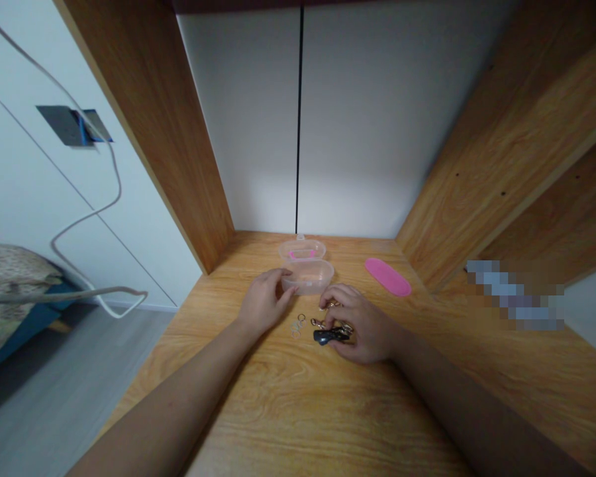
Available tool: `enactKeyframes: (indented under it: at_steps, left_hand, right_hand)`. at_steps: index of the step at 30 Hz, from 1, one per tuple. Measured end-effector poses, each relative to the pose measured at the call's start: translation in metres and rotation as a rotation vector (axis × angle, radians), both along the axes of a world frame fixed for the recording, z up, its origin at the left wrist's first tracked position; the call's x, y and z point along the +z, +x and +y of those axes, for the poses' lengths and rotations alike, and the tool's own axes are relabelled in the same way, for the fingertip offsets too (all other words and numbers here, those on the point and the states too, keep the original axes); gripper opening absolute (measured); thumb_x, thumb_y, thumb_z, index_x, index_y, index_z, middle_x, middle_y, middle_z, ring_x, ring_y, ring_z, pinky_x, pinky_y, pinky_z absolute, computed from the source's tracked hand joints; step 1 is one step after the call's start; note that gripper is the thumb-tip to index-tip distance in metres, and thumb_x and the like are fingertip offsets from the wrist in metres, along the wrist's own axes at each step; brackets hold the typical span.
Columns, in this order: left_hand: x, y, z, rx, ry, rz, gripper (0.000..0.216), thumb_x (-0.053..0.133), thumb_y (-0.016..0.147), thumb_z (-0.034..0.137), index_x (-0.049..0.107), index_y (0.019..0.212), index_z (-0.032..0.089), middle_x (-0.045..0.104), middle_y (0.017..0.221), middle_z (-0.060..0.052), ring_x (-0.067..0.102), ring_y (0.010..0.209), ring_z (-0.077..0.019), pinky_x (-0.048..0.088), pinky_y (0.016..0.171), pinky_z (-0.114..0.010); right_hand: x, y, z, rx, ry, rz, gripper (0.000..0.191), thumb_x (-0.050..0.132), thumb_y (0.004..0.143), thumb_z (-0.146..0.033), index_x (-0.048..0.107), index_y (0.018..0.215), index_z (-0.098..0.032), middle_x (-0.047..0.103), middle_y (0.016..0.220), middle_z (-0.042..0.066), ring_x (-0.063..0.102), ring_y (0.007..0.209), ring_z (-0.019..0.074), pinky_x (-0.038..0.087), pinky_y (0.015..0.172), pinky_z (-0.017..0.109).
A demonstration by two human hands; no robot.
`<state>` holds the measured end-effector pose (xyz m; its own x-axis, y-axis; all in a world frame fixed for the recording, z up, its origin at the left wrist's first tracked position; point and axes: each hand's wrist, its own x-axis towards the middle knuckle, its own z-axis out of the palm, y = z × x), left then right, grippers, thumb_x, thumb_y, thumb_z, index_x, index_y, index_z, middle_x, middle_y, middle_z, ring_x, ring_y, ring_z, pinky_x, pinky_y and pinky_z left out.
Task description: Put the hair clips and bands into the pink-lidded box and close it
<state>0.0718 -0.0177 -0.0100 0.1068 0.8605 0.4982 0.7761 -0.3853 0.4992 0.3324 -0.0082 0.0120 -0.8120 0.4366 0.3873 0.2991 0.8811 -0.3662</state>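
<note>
Clear box point(308, 289) sits on the wood table point(288, 404), at about 2 o'clock from the left hand point(263, 303) and between 10 and 11 o'clock from the right hand point(366, 326). Its long way runs from 9 to 3 o'clock. The left hand is nearer: it touches the left end of the box, with its thumb at the front and its fingers at the rim, spread apart. I cannot tell if it grips or only rests there. The lid point(302, 242) hangs open on the far side, at 12 o'clock.

The right hand pinches a black thing point(322, 336) between its thumb and fingers. This lies at 5 o'clock from the box, with its long way near 9 to 3 o'clock too.

I count one box, one lid, one black thing and one flat pink oval point(387, 277), which is at 1 o'clock from the right hand and points from 10 to 4. Small rings point(301, 318) lie at 6 o'clock from the box, three or so. Shiny metal bits point(318, 324) are by the right fingers, but too hidden to count.
</note>
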Motion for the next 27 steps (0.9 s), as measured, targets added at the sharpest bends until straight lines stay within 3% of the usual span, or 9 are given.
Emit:
enactKeyframes:
  at_steps: [13,20,27]
  left_hand:
    - [-0.004,-0.0011,0.0012,-0.009,0.002,-0.004,0.026,0.064,0.092,0.031,0.062,0.115,0.019,0.072,0.118,-0.009,0.067,0.109,-0.0251,0.053,0.098,-0.041]
    - [-0.0037,-0.0012,0.0015,-0.004,-0.002,-0.006,0.027,0.063,0.092,0.033,0.062,0.116,0.02,0.071,0.118,-0.009,0.067,0.109,-0.0252,0.053,0.098,-0.042]
    - [-0.0012,-0.0005,0.0,-0.001,-0.012,-0.012,0.027,0.064,0.092,0.033,0.062,0.115,0.02,0.072,0.118,-0.009,0.067,0.109,-0.0257,0.053,0.099,-0.043]
  right_hand:
    - [-0.0013,-0.0075,-0.0029,0.063,0.006,0.089,0.012,0.073,0.081,-0.027,0.065,0.089,-0.024,0.066,0.095,0.005,0.061,0.095,0.0216,0.047,0.089,0.042]
    - [-0.0023,-0.0082,-0.005,0.075,0.002,0.073,0.017,0.076,0.082,-0.036,0.068,0.09,-0.024,0.067,0.098,0.005,0.062,0.098,0.0225,0.047,0.089,0.043]
    - [-0.004,-0.0077,-0.0025,-0.057,0.048,0.005,0.013,0.067,0.089,-0.034,0.069,0.096,-0.023,0.07,0.097,0.006,0.061,0.098,0.0232,0.045,0.09,0.044]
